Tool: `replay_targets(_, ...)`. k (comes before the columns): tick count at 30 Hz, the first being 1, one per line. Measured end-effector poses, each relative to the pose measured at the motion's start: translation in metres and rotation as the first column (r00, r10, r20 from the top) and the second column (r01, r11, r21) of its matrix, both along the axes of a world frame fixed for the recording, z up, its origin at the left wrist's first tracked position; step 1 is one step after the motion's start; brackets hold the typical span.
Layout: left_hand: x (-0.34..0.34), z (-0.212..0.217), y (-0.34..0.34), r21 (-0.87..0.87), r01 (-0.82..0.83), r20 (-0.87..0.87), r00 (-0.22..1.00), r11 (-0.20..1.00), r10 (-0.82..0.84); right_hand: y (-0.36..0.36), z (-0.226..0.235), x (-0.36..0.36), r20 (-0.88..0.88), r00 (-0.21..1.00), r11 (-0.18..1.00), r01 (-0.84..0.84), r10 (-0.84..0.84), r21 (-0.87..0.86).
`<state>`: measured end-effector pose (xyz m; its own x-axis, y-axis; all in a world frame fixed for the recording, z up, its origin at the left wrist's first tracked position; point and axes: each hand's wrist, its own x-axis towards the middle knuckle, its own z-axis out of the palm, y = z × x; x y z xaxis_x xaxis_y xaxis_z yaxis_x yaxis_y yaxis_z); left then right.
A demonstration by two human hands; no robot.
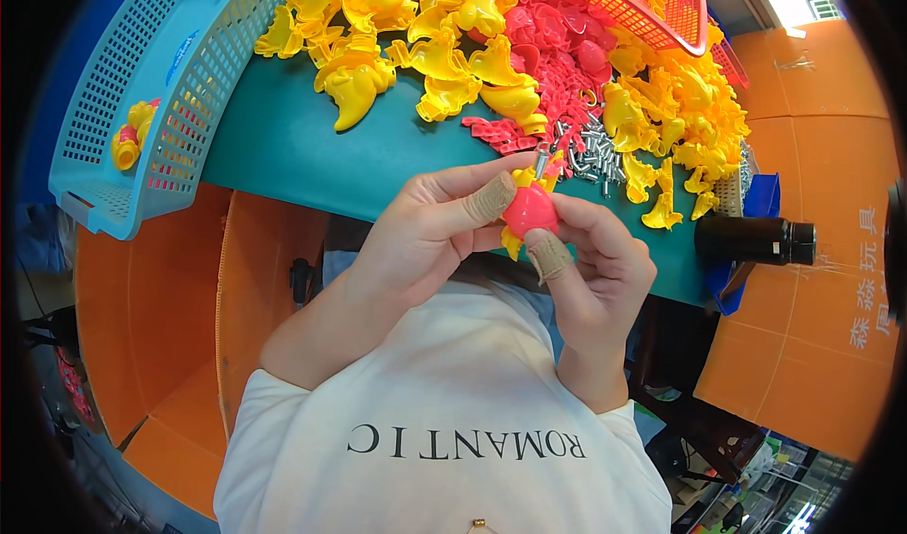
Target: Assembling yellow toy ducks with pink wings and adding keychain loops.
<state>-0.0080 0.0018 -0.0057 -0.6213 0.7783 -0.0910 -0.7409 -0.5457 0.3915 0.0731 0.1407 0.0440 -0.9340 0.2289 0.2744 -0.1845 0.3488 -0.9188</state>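
Note:
My left hand (425, 237) and my right hand (595, 260) meet above the near edge of the teal table (283, 147). Together they hold a small toy piece (529, 211): a round pink part set against yellow plastic. A short metal pin (541, 161) sticks up from its top. My left thumb, wrapped in tan tape, presses on the pink part from the left. My right thumb, also taped, presses on it from below. Just beyond the hands lie yellow plastic shells (444, 52), pink parts (557, 62) and several small metal pins (590, 152).
A blue mesh basket (161, 90) at the left holds an assembled yellow and pink toy (130, 137). A red mesh basket (642, 5) lies tipped over the parts at the back right. A black cylindrical tool (756, 241) lies at the table's right edge. Orange cartons stand on both sides.

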Motion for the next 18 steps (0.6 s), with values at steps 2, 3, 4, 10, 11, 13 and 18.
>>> replay_targets(2, -0.001, -0.002, -0.001, 0.003, 0.026, 0.018, 1.000, 1.000, -0.026, 0.002, -0.004, -0.001, -0.013, 0.999, 0.996, -0.049, 0.050, 0.077)
replay_targets(3, -0.001, -0.003, -0.001, 0.007, 0.050, 0.036, 0.998, 0.999, -0.051, 0.003, -0.008, -0.001, -0.017, 0.999, 0.996, -0.049, 0.050, 0.078)
replay_targets(4, -0.002, -0.004, 0.000, 0.007, 0.050, 0.031, 0.998, 0.999, -0.050, 0.004, -0.013, -0.002, -0.033, 0.998, 0.990, -0.039, 0.044, 0.137)
replay_targets(10, 0.003, -0.010, 0.004, -0.208, -0.107, -0.072, 0.993, 0.972, 0.094, -0.008, -0.034, -0.014, -0.087, 0.994, 0.901, 0.097, -0.066, 0.423)
replay_targets(11, 0.005, -0.011, 0.005, -0.243, -0.193, -0.172, 0.973, 0.951, 0.153, -0.008, -0.032, -0.018, -0.094, 0.993, 0.901, 0.100, -0.067, 0.422)
replay_targets(13, 0.003, -0.011, 0.000, -0.267, -0.282, -0.279, 0.938, 0.922, 0.206, -0.006, -0.024, -0.030, -0.005, 0.992, 0.917, -0.115, 0.126, 0.382)
replay_targets(18, -0.022, 0.001, -0.036, -0.235, -0.418, -0.219, 0.902, 0.878, 0.371, 0.013, 0.006, -0.072, 0.125, 0.986, 0.993, -0.118, 0.113, 0.031)
